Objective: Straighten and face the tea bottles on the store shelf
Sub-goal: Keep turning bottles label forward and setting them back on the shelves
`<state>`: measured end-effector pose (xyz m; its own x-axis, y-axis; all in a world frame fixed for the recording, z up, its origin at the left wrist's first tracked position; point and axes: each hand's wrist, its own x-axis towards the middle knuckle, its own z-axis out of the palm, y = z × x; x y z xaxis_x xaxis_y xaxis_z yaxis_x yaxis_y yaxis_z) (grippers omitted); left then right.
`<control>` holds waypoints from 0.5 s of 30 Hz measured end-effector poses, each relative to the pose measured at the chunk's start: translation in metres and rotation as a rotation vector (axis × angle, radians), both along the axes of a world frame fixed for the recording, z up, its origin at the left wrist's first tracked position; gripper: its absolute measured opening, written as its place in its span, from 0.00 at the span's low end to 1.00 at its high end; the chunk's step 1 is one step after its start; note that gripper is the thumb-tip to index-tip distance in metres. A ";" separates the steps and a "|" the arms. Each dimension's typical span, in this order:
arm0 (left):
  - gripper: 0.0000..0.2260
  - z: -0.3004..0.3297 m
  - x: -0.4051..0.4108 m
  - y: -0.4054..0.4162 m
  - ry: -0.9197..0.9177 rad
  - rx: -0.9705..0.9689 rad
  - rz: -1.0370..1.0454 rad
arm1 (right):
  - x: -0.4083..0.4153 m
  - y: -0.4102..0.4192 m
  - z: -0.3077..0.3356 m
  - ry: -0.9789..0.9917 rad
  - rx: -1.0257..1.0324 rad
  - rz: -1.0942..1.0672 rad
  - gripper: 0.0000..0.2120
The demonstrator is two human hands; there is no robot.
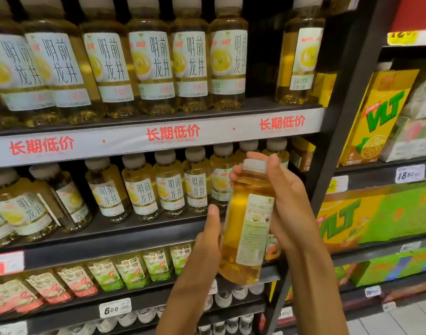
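Note:
I hold one yellow tea bottle (245,228) with a white cap off the shelf, in front of the middle shelf's right end. Its back label faces me. My right hand (282,201) grips its neck and upper body, fingers curled over the cap. My left hand (208,240) holds its lower left side, thumb up along the bottle. A row of matching tea bottles (170,187) stands on the middle shelf (125,235); two at the left (62,197) lean and are turned. The top shelf (158,139) carries several more bottles (149,66), one apart at the right (301,59).
A black upright post (337,146) divides this bay from the right bay, where yellow VLT cartons (376,117) and green-yellow VLT cases (376,218) sit. Lower shelves hold green and pink labelled bottles (132,269) and a 6.00 price tag (115,308).

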<state>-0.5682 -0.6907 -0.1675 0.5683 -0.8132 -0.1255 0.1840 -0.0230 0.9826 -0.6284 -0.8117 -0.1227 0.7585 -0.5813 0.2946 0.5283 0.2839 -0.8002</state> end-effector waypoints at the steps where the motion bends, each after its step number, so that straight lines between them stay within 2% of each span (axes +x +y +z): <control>1: 0.31 0.001 -0.001 -0.001 -0.021 0.009 0.019 | -0.001 -0.001 0.001 0.017 -0.014 -0.029 0.19; 3: 0.27 0.004 -0.003 -0.002 -0.059 0.015 0.048 | -0.001 -0.002 0.003 0.065 -0.021 -0.055 0.19; 5: 0.29 0.001 -0.003 -0.003 -0.017 -0.031 0.034 | 0.000 -0.002 0.004 0.117 -0.040 -0.043 0.20; 8: 0.32 -0.001 -0.002 -0.002 0.256 -0.121 -0.127 | 0.000 -0.001 0.005 0.120 -0.023 0.024 0.21; 11: 0.32 -0.005 -0.002 0.002 0.426 -0.179 -0.280 | 0.001 0.002 0.005 0.057 0.067 0.121 0.23; 13: 0.33 -0.012 0.001 0.005 0.438 -0.183 -0.344 | 0.001 0.004 0.003 -0.006 0.090 0.140 0.21; 15: 0.32 -0.016 0.008 0.007 0.333 -0.158 -0.305 | -0.001 0.004 0.003 -0.049 0.071 0.122 0.18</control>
<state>-0.5599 -0.6833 -0.1831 0.2504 -0.9604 -0.1219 0.4977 0.0197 0.8671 -0.6296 -0.8073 -0.1201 0.8104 -0.5066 0.2941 0.5243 0.4034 -0.7499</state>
